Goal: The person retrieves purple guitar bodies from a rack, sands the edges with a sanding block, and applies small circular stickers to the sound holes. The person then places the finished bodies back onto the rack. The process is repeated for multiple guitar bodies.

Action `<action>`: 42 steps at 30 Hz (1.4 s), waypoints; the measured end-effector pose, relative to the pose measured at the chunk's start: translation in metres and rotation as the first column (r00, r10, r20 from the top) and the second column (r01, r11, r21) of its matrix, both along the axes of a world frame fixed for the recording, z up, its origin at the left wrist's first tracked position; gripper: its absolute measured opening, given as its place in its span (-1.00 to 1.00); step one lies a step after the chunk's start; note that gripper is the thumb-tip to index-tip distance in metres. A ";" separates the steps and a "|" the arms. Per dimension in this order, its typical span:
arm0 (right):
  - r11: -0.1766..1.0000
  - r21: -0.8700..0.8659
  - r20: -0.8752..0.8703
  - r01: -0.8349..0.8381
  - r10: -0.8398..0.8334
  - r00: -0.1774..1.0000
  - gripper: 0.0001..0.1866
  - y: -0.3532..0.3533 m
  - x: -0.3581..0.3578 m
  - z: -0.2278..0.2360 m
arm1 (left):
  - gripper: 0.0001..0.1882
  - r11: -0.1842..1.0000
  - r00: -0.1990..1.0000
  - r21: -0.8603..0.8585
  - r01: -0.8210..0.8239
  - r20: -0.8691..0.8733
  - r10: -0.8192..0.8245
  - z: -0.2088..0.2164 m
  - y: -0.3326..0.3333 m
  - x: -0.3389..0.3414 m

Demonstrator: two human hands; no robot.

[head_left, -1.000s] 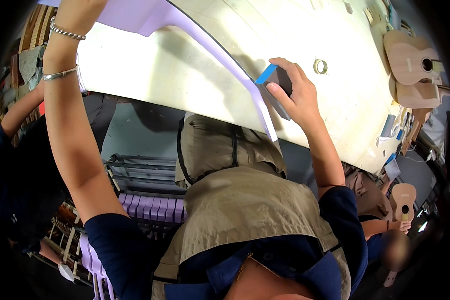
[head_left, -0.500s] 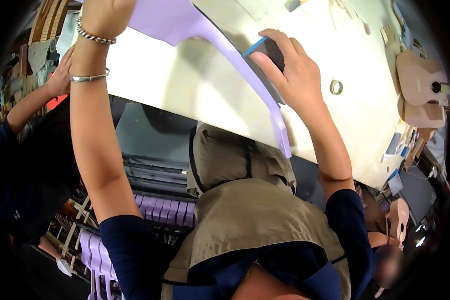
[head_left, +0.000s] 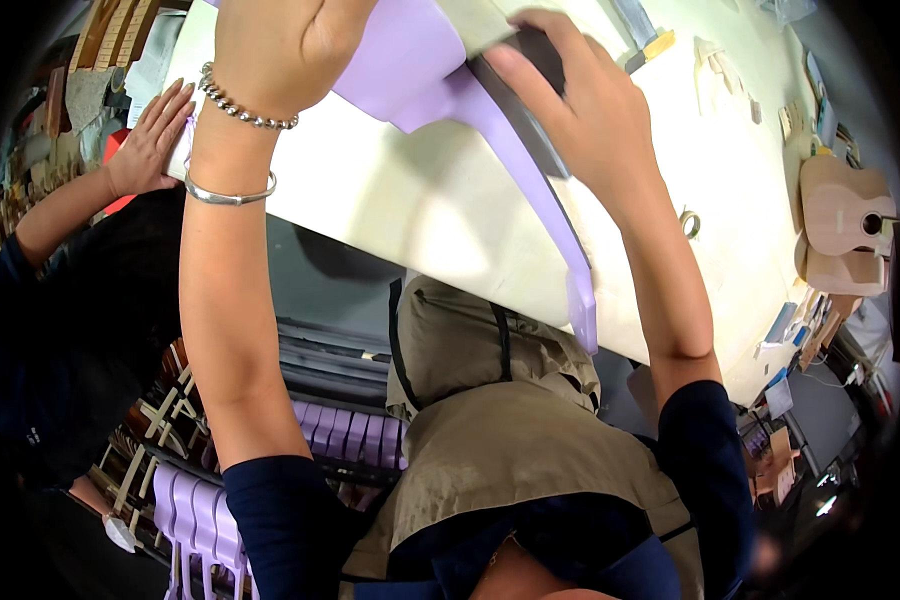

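A light purple guitar [head_left: 400,75] lies on the white table, its neck [head_left: 535,190] slanting toward me and its headstock [head_left: 582,310] by the near edge. My right hand [head_left: 595,110] is closed around a dark grey sanding block [head_left: 518,112], thumb on one side and fingers over the other. The block lies along the neck's right edge, close to the body. My left hand [head_left: 295,45], with a beaded bracelet and a metal bangle at the wrist, is over the left part of the guitar body. Its fingers pass out of the picture at the top.
Another person's hand [head_left: 152,140] rests on the table's left edge. A tape roll [head_left: 689,223] and a blade-like tool [head_left: 635,25] lie on the table [head_left: 650,300]. Unpainted guitars [head_left: 842,210] stand at the right. Racked purple guitar parts [head_left: 200,515] are at lower left.
My right hand and the sanding block have moved up along the neck toward the body. My left hand appears further right. The view has shifted, and the other person's hand is now flatter on the edge.
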State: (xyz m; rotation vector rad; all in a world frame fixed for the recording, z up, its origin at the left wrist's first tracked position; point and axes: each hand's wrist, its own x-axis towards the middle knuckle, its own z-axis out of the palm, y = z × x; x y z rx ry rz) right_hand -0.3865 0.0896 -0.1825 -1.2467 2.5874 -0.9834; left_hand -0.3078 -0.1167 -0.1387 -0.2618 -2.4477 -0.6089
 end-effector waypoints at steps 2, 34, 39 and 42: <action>1.000 0.000 0.003 0.004 -0.004 1.000 -0.46 -0.002 -0.001 0.000 | -0.56 0.999 1.000 0.038 0.015 -0.015 -0.014 0.006 0.007 0.001; 0.977 0.193 0.265 -0.092 0.038 0.963 -0.43 0.096 0.024 -0.010 | -0.52 0.995 0.993 -0.026 -0.101 0.057 0.102 0.011 0.018 0.012; 0.976 0.202 0.362 -0.078 0.000 0.932 -0.50 0.144 0.035 -0.011 | -0.52 0.995 0.993 -0.043 -0.095 0.068 0.098 0.015 0.027 0.012; 0.975 0.210 0.359 -0.074 -0.007 0.934 -0.49 0.101 0.026 -0.004 | -0.53 0.997 0.987 0.005 -0.074 0.142 0.073 0.023 0.034 0.013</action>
